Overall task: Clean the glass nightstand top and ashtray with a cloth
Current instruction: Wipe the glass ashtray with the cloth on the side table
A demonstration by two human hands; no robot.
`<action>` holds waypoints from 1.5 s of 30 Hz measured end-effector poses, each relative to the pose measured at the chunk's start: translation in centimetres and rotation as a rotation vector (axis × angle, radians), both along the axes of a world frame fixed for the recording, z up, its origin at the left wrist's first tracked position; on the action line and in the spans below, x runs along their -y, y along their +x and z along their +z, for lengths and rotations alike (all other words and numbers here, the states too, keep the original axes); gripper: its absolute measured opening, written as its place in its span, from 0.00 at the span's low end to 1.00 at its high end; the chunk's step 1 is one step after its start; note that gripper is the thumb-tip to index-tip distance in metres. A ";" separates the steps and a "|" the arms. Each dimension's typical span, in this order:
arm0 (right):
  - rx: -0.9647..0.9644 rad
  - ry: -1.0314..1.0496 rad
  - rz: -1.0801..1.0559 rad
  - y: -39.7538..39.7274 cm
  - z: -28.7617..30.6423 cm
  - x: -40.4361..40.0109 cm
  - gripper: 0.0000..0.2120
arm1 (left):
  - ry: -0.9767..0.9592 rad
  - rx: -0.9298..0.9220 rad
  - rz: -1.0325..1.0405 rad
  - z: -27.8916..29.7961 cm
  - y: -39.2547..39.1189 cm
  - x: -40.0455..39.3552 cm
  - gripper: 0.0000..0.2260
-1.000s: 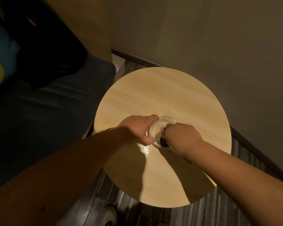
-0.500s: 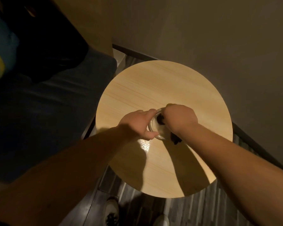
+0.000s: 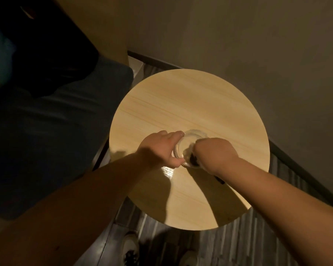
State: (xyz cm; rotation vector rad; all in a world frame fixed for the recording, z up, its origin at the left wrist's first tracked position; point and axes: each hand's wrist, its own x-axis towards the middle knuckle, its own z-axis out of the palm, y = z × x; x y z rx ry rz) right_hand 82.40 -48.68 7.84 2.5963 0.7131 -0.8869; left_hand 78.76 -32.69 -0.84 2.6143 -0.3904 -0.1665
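Note:
A clear glass ashtray point(image 3: 188, 143) stands near the middle of the round, glossy, light wood-look nightstand top point(image 3: 190, 96). My left hand point(image 3: 160, 148) grips the ashtray's left rim, thumb at the near edge and fingers at the far edge. My right hand point(image 3: 213, 153) is closed on a dark cloth point(image 3: 193, 160) and presses it into the near right part of the ashtray. Another bit of the dark cloth point(image 3: 219, 180) shows under my right wrist. Most of the cloth is hidden by the hand.
A dark bed or sofa point(image 3: 46, 131) lies close to the table's left edge. Walls point(image 3: 238, 45) with a dark baseboard point(image 3: 300, 166) run behind and to the right. My shoes point(image 3: 131, 246) stand on the striped floor below the table's near edge.
My right hand with the cloth has swung from the ashtray's far side back to its near right side. The left hand has kept its hold. The view shifted slightly.

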 end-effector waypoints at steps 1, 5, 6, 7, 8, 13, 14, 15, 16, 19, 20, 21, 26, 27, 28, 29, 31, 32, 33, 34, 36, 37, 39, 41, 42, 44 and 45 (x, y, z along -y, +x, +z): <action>-0.019 0.036 -0.014 -0.3 -0.6 0.0 0.09 | 0.013 0.022 -0.017 -0.2 -0.1 0.0 0.33; 0.130 0.295 -0.076 0.7 -2.2 -1.0 0.04 | -0.033 0.021 0.021 0.0 -0.1 0.1 0.29; 0.179 0.285 -0.067 1.3 -2.3 -0.9 0.04 | -0.050 0.012 0.042 0.2 -0.2 0.1 0.29; 0.208 0.250 -0.070 1.6 -2.1 -0.6 0.04 | -0.060 -0.001 0.061 0.3 -0.2 0.2 0.29; 0.220 0.202 -0.072 1.7 -2.1 0.0 0.04 | -0.060 -0.009 0.073 0.4 -0.1 0.2 0.29; 0.015 0.285 -0.095 -0.2 -2.6 1.0 0.06 | -0.006 0.066 0.042 -0.2 -0.2 0.3 0.32; 0.012 0.338 -0.132 0.0 -2.9 0.6 0.04 | -0.018 0.077 0.045 -0.2 -0.2 0.4 0.32; 0.043 0.384 -0.161 0.5 -3.2 0.1 0.02 | -0.034 0.086 0.054 -0.2 -0.2 0.4 0.31; 0.104 0.404 -0.173 1.2 -3.5 -0.2 0.03 | -0.050 0.087 0.065 -0.1 -0.2 0.4 0.30; 0.244 0.292 -0.176 2.3 -3.4 0.5 0.04 | -0.054 -0.007 0.087 0.3 0.0 0.4 0.29; 0.232 0.244 -0.174 2.1 -3.2 1.1 0.05 | -0.046 -0.019 0.093 0.3 0.0 0.4 0.30; 0.189 0.218 -0.165 1.8 -2.9 1.6 0.06 | -0.040 -0.005 0.090 0.2 0.0 0.3 0.30; 0.029 0.350 -0.102 0.6 -3.1 0.4 0.02 | -0.050 0.096 0.060 -0.3 -0.2 0.5 0.30; 0.085 0.380 -0.105 1.2 -3.4 -0.1 0.04 | -0.058 0.099 0.069 -0.3 -0.2 0.5 0.29; 0.150 0.376 -0.107 1.7 -3.5 -0.4 0.06 | -0.062 0.093 0.085 -0.2 -0.2 0.6 0.29; 0.207 0.339 -0.120 2.1 -3.4 -0.2 0.06 | -0.066 0.073 0.103 -0.2 -0.3 0.6 0.29; 0.255 0.245 -0.138 2.2 -3.5 1.1 0.06 | -0.069 0.036 0.118 -0.2 -0.1 0.5 0.31; 0.251 0.213 -0.114 1.7 -3.4 1.7 0.07 | -0.069 0.041 0.106 -0.3 -0.2 0.5 0.32; 0.225 0.197 -0.068 1.1 -3.4 2.1 0.06 | -0.067 0.051 0.088 -0.4 -0.2 0.5 0.33; 0.177 0.214 -0.028 0.4 -3.3 1.9 0.05 | -0.065 0.067 0.075 -0.4 -0.2 0.5 0.33; 0.085 0.308 -0.022 -0.2 -3.2 1.0 0.02 | -0.071 0.094 0.068 -0.5 0.0 0.4 0.32; 0.086 0.354 -0.043 0.1 -3.3 0.3 0.02 | -0.077 0.103 0.071 -0.5 0.0 0.4 0.31; 0.183 0.379 -0.063 1.2 -3.3 -0.6 0.04 | -0.104 0.089 0.072 -0.4 0.1 0.4 0.27; 0.250 0.250 -0.036 1.7 -2.2 -0.4 0.06 | -0.121 0.039 0.080 -0.3 0.3 0.3 0.27; 0.226 0.165 -0.017 1.6 -1.5 -0.1 0.06 | -0.113 0.032 0.086 -0.3 0.4 0.3 0.28; 0.135 0.052 0.051 0.9 -0.8 0.2 0.08 | -0.088 0.054 0.069 -0.3 0.2 0.4 0.30; 0.085 0.043 0.069 0.6 -0.8 0.0 0.08 | -0.071 0.088 0.048 -0.4 0.0 0.4 0.30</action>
